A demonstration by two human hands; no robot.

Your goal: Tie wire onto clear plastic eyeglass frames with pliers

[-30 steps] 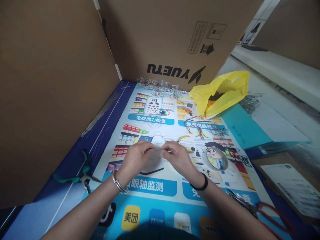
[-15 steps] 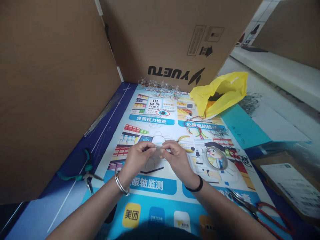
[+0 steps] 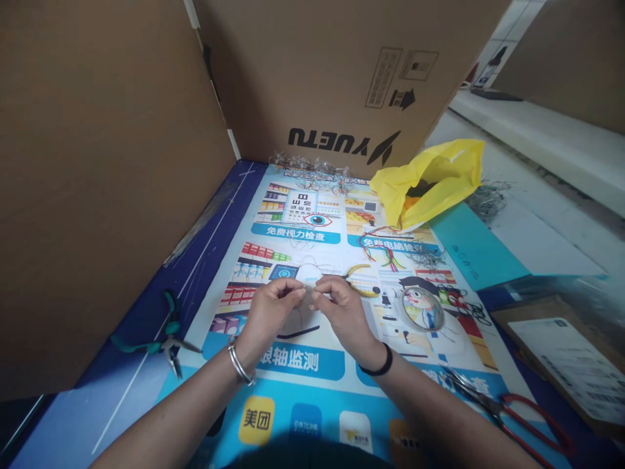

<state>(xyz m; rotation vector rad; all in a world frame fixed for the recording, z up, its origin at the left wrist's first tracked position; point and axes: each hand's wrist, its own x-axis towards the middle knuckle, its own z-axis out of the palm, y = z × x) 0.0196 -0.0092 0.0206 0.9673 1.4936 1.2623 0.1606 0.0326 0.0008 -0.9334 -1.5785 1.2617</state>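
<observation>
Over the middle of the printed poster, my left hand [image 3: 276, 306] and my right hand [image 3: 342, 312] face each other with thumbs and forefingers pinched, a small gap between the tips. A thin wire [image 3: 301, 319] loops below and above the fingertips. It appears to run between the two pinches, along with a tiny pale piece too small to name. Just beyond my right hand lie pliers with yellow handles [image 3: 361, 288], partly hidden by the fingers. A roll of clear tape [image 3: 422, 309] rests to the right of that hand.
Green-handled pliers [image 3: 168, 339] lie at left, red-handled scissors [image 3: 508, 410] at front right. A yellow bag [image 3: 439, 176] stands at back right beside coloured cords [image 3: 383, 251]. Clear tangled pieces [image 3: 312, 170] line the back cardboard wall [image 3: 303, 78]. Loose wires [image 3: 200, 225] lie along the left wall.
My hands have moved slightly apart, the left turning a little. The pinched fingertips show a small gap with a tiny pale piece near them. Everything else stays where it was.
</observation>
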